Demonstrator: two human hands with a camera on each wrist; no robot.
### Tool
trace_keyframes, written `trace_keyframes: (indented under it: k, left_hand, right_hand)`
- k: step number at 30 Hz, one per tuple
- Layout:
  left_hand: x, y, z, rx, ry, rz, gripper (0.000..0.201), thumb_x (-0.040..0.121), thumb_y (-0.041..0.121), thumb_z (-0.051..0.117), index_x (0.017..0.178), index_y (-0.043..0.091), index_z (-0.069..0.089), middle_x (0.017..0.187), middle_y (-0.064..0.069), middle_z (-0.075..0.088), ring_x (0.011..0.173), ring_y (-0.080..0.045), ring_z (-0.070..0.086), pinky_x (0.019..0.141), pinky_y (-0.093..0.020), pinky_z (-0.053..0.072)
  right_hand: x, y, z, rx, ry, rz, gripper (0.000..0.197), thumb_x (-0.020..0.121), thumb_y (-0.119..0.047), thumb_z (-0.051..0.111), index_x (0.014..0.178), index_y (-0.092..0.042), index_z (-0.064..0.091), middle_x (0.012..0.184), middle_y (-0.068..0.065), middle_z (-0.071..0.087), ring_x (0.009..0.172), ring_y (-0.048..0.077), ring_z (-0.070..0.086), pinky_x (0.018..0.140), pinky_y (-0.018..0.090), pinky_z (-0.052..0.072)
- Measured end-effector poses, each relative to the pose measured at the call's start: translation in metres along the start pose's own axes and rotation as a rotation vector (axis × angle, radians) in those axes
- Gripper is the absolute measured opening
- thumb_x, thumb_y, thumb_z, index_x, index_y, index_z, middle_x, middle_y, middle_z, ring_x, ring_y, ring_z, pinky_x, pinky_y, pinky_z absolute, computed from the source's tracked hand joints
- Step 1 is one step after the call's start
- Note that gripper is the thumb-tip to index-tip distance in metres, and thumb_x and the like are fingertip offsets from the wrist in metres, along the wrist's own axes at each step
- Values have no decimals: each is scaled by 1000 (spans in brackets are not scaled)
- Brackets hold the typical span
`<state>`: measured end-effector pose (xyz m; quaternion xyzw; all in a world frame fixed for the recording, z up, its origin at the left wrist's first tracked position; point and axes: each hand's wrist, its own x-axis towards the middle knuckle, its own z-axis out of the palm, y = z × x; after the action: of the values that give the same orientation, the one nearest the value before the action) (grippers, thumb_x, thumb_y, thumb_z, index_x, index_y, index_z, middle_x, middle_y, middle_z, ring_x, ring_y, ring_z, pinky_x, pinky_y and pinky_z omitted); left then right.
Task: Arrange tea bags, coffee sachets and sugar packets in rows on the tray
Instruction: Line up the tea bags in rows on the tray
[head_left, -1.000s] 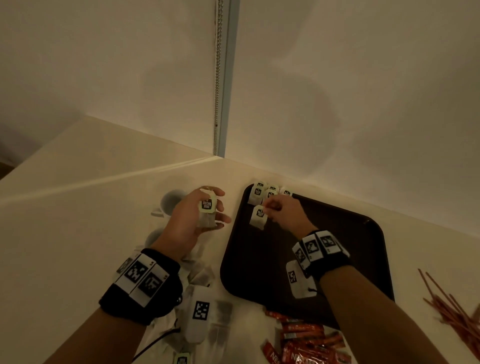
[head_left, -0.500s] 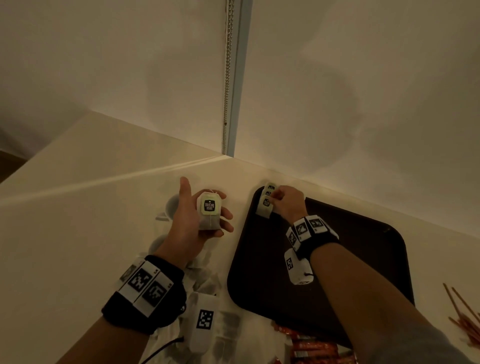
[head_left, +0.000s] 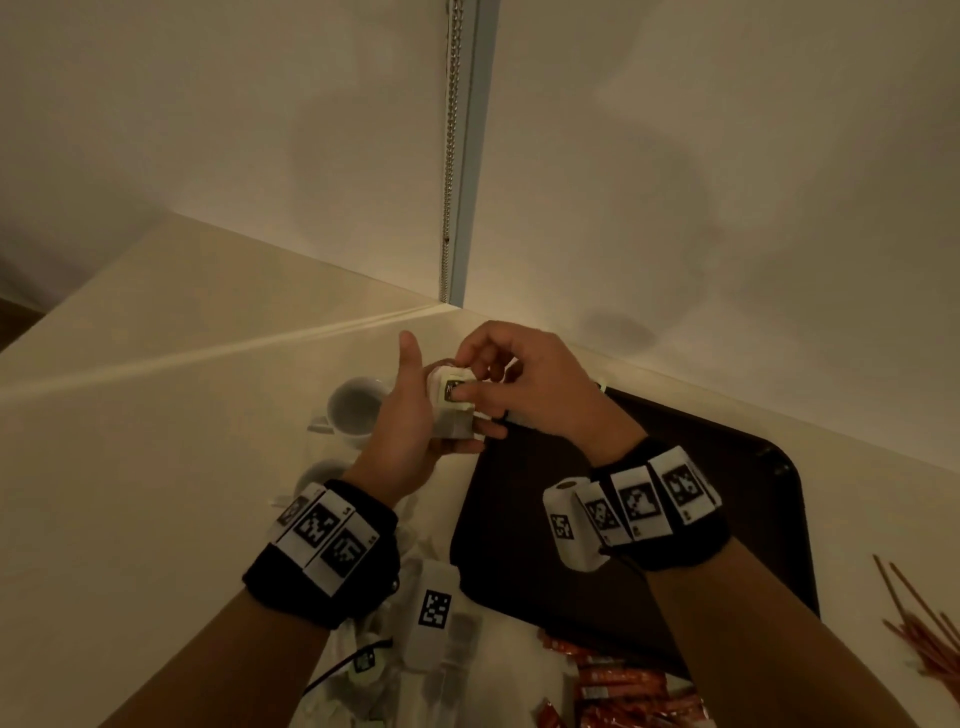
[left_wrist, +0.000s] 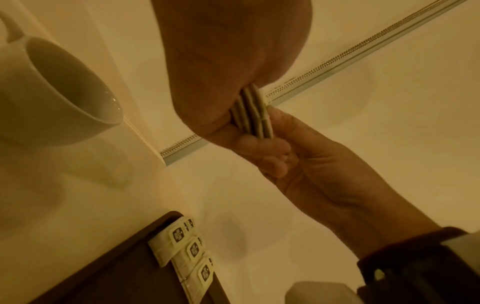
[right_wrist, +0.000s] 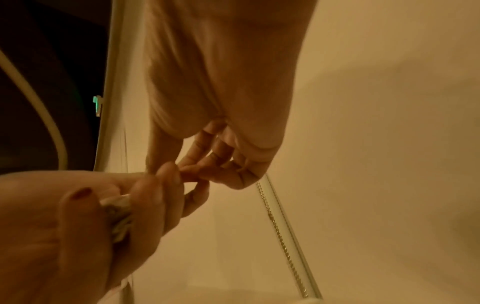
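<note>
My left hand (head_left: 441, 415) grips a small stack of white tea bags (head_left: 453, 410), held above the table just left of the dark brown tray (head_left: 727, 467). From the tray side my right hand (head_left: 465, 376) reaches over, and its thumb and forefinger pinch the top tea bag of the stack. In the left wrist view the stack (left_wrist: 253, 115) shows edge-on between both hands. A row of tea bags (left_wrist: 187, 246) lies along the tray's far left edge (left_wrist: 116, 267). My right hand hides this row in the head view.
Two white cups (head_left: 356, 410) (head_left: 317, 475) stand left of the tray. Loose tea bags (head_left: 415, 649) lie near the table's front edge, with red sachets (head_left: 623, 686) beside them and thin red sticks (head_left: 919, 623) at the right. Walls meet in a corner close behind.
My right hand has left the tea bag row at the tray's far left corner and moved left to the stack in my left hand. It now pinches the top bag.
</note>
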<state>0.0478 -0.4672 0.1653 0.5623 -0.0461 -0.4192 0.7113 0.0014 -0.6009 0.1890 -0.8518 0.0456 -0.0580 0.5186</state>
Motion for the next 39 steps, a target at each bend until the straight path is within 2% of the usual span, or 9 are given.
trace_keyframes:
  k: [4, 6, 10, 15, 22, 27, 29, 32, 39]
  left_hand:
    - [0, 5, 0, 21, -29, -18, 78, 81, 74, 16, 105, 20, 67, 95, -12, 73, 80, -29, 71, 49, -25, 51]
    - [-2, 6, -1, 48, -39, -4, 79, 69, 75, 30, 113, 19, 64, 101, -9, 73, 88, -27, 71, 54, -27, 53]
    - [-9, 9, 0, 109, -44, 183, 48, 73, 56, 51, 101, 20, 65, 92, 1, 73, 82, -20, 70, 56, -24, 51]
    - [-10, 9, 5, 178, 32, 406, 17, 69, 19, 80, 77, 23, 66, 64, 0, 58, 53, -5, 48, 44, -17, 35]
    - [-14, 16, 12, 162, -74, 486, 28, 66, 14, 71, 92, 19, 63, 70, -3, 56, 52, -2, 46, 44, -16, 35]
    - [-15, 17, 14, 149, -24, 468, 18, 61, 35, 69, 77, 28, 70, 57, 7, 55, 46, -3, 42, 44, -17, 32]
    - [-15, 17, 15, 148, -34, 464, 27, 61, 34, 70, 86, 26, 68, 63, 0, 57, 48, -4, 44, 44, -18, 33]
    - [-16, 18, 16, 184, -28, 454, 13, 63, 33, 73, 75, 29, 69, 66, -4, 61, 49, -5, 46, 45, -18, 34]
    - [-18, 16, 17, 134, -65, 394, 16, 72, 19, 71, 85, 12, 67, 76, -31, 56, 49, -11, 45, 42, -19, 32]
  right_hand:
    - [0, -5, -12, -37, 48, 34, 21, 74, -12, 77, 92, -16, 67, 76, 6, 67, 68, 9, 60, 63, 13, 45]
    - [-1, -9, -18, -113, 91, 23, 15, 78, -14, 74, 90, -20, 69, 73, -4, 66, 68, 0, 59, 61, 8, 43]
    - [-4, -24, -28, -207, 133, -43, 13, 86, -17, 66, 97, -16, 72, 74, -19, 62, 70, -6, 57, 63, 4, 39]
    - [-10, -53, -31, -250, 83, -120, 9, 80, -18, 72, 89, -20, 70, 70, -11, 62, 66, 6, 55, 56, 7, 37]
    - [-15, -71, -38, -242, 72, -171, 5, 79, -16, 74, 83, -18, 70, 69, -7, 63, 66, 15, 54, 54, 6, 36]
    - [-17, -73, -41, -267, 76, -158, 5, 79, -17, 73, 83, -18, 70, 67, -11, 61, 65, 18, 55, 54, 7, 36]
    - [-17, -73, -41, -266, 80, -157, 3, 81, -18, 72, 83, -19, 70, 68, -8, 62, 65, 17, 55, 54, 7, 36]
    - [-18, -72, -40, -274, 79, -150, 1, 83, -19, 69, 83, -20, 70, 70, -6, 64, 65, 14, 55, 54, 7, 37]
    - [-18, -69, -45, -283, 117, -155, 5, 82, -23, 70, 85, -19, 72, 72, -5, 67, 64, 13, 58, 55, 7, 38]
